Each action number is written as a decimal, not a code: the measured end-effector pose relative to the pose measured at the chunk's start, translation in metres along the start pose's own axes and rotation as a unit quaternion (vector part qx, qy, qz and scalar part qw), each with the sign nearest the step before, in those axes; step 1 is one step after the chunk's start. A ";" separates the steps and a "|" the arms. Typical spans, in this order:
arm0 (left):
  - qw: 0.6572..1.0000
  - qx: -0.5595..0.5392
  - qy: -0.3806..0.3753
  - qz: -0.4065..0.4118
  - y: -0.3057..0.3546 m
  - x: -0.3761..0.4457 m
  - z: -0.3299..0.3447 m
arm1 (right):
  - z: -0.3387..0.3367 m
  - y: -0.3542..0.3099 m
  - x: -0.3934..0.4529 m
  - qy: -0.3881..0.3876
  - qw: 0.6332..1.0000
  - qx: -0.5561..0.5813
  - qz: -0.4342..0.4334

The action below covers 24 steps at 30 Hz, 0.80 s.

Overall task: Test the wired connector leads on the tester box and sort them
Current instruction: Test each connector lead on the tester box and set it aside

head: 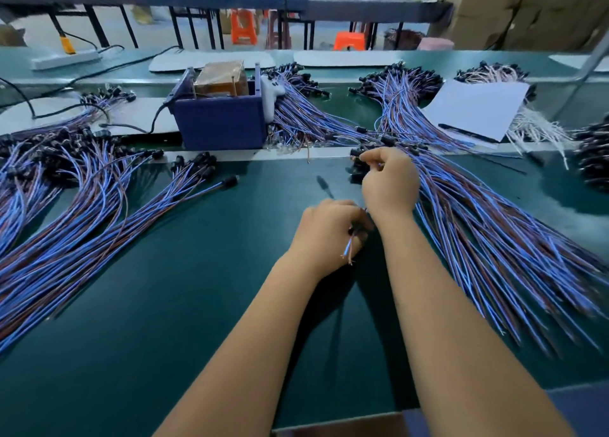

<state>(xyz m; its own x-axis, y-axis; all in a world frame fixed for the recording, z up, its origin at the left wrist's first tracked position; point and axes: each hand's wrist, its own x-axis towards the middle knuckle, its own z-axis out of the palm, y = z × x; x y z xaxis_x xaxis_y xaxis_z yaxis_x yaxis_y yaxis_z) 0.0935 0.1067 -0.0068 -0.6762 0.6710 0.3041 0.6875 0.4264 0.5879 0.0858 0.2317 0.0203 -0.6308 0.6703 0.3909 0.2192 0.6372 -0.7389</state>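
On the green bench top, my left hand (pixel 326 229) grips the bare wire ends of a blue and brown lead (pixel 348 252), which stick out below its fingers. My right hand (pixel 389 182) pinches a black connector (pixel 357 154) at the near edge of the right-hand pile of leads (pixel 494 225). The blue tester box (pixel 220 120) stands beyond and to the left of both hands, with a brown block inside it. A large sorted pile of the same leads (pixel 82 212) fans out on the left.
More bundles of leads (pixel 306 107) lie behind the tester box. A white sheet of paper (pixel 478 110) rests at the back right on pale wires. A power strip (pixel 66 59) and black cables sit at the back left. Orange stools stand beyond the bench.
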 end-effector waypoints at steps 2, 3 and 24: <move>0.999 -0.027 -0.036 0.012 0.018 0.009 0.012 | -0.017 0.009 0.010 0.011 0.999 -0.043 -0.018; 0.997 -0.036 -0.059 0.022 0.026 0.012 0.017 | -0.026 0.014 0.014 0.017 0.997 -0.066 -0.022; 0.908 0.150 0.165 -0.355 -0.095 -0.007 -0.072 | 0.094 -0.067 -0.062 -0.236 0.969 -0.053 -0.053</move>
<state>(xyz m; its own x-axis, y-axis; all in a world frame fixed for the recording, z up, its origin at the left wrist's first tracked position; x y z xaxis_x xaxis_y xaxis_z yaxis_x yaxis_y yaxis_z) 0.0142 0.0182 -0.0107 -0.9856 -0.0346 0.1654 0.0550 0.8596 0.5080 0.0401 0.1113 -0.0061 -0.9187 0.3661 0.1481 0.1942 0.7453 -0.6378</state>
